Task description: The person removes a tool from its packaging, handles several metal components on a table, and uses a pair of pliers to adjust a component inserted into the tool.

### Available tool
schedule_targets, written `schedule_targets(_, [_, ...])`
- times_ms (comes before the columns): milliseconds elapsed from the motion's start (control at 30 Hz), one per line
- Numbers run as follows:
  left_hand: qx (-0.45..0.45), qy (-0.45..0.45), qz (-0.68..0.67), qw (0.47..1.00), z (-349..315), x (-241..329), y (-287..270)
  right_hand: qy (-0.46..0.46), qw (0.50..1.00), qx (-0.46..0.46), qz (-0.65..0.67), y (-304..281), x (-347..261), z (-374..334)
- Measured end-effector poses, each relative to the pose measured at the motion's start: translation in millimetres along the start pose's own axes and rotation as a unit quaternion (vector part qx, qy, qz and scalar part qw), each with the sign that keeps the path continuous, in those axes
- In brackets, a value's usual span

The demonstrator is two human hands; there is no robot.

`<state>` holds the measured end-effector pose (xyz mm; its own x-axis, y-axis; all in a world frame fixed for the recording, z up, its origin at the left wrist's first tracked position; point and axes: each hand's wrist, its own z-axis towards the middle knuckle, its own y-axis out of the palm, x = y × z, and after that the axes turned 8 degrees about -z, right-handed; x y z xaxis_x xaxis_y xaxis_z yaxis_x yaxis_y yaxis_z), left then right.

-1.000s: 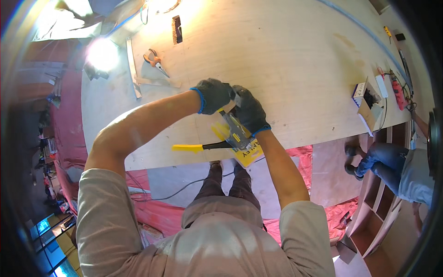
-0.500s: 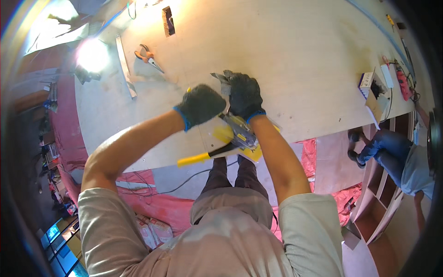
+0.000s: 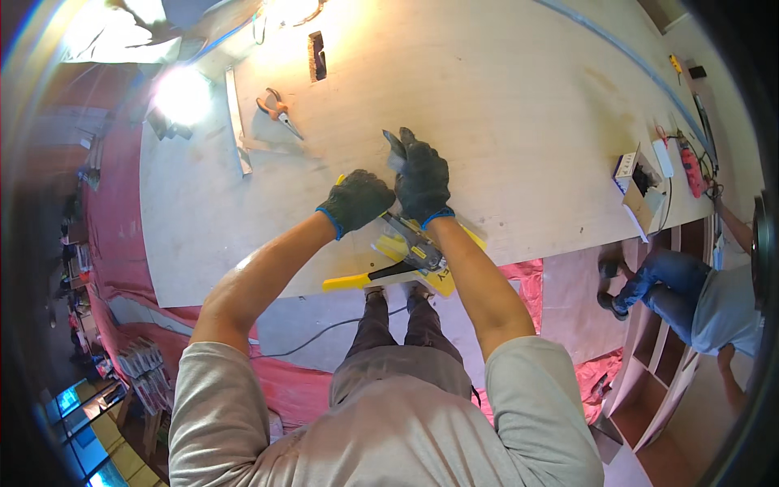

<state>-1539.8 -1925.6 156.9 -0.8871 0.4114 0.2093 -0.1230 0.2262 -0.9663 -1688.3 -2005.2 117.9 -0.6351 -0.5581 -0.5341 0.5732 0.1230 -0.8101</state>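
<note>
left hand (image 3: 357,201): dark work glove, blue cuff, fingers curled tight into a fist. a yellow end (image 3: 340,179) pokes out above it; the rest is buried in the grip, kind unclear.

right hand (image 3: 423,178): matching glove, just beside the left, fingers bent. small pale piece (image 3: 395,162) at its thumb side, blurred; cannot tell whether pinched or merely touched.

below both hands, at the near edge of the pale tabletop (image 3: 527,162): hand tool (image 3: 423,255), grey body, black lever ending in a yellow grip (image 3: 346,282). its upper end runs up toward the gloves; contact with the left fist cannot be made out. under it, yellow packaging card (image 3: 441,282), partly covered by tool and right forearm.

farther off, upper left: orange-handled long-nose pliers (image 3: 280,112), well apart from the hands, near a flat strip (image 3: 237,122). work lamp (image 3: 180,96) mostly lost in its own glare.

right side: opened carton (image 3: 643,195), contents too dark to identify. beyond, another person (image 3: 718,304), cut off by the dark lens rim.
</note>
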Motion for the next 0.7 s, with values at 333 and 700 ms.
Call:
schedule_targets(333, [0.007, -0.044, -0.028, 0.999, 13, -3, 0, 0.101, 0.987, 0.121, -0.016, -30, 58, 36])
schedule_targets(700, [-0.199, -0.062, -0.172, 0.963, 14, -25, -2, -0.187, 0.953, -0.119, -0.205, 0, -5, 1])
